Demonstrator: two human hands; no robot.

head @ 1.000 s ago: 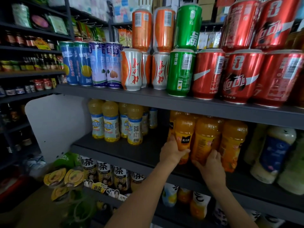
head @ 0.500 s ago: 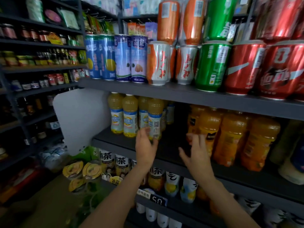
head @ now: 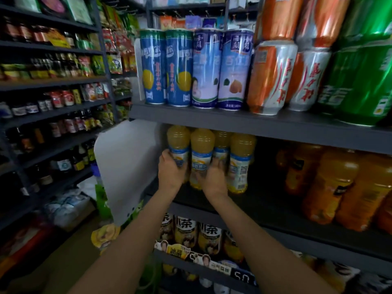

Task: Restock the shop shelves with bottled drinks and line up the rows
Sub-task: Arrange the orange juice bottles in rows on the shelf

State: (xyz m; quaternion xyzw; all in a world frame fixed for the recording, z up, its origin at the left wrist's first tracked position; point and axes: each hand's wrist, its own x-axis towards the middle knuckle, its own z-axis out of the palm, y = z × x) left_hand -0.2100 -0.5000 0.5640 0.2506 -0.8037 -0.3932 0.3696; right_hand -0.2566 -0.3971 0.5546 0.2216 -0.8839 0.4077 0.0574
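Both hands were up at the middle shelf (head: pixel 244 205), in among the pale-yellow bottles (head: pixel 240 162) at its left end. The left hand (head: pixel 169 169) had its fingers (head: pixel 180 164) curled round the leftmost bottle (head: pixel 178 145), gripping it at the blue-and-white label. The right hand (head: pixel 213 179) was just beside it, fingers wrapped about the second bottle (head: pixel 202 151) at label height, thumb side toward the left hand. Both bottles stood upright on the middle shelf, touching their neighbours, with two more of the same kind directly to their right and others behind; how many rows deep was hard to tell in the shadow.

Further right along the middle shelf, across a bare dark stretch, stood the orange juice bottles (head: pixel 326 183), blurred. A white end panel (head: pixel 125 164) closed off the middle shelf on its left. Above the middle shelf sat tall blue cans (head: pixel 165 68), pale-blue cans (head: pixel 220 68), orange-and-silver cans (head: pixel 273 77) and a green can (head: pixel 360 81). Below the middle shelf, tea bottles (head: pixel 186 234) lined a lower tier behind a price strip (head: pixel 212 265). Off to the left of the middle shelf ran racks of small jars and sauce bottles (head: pixel 53 98).
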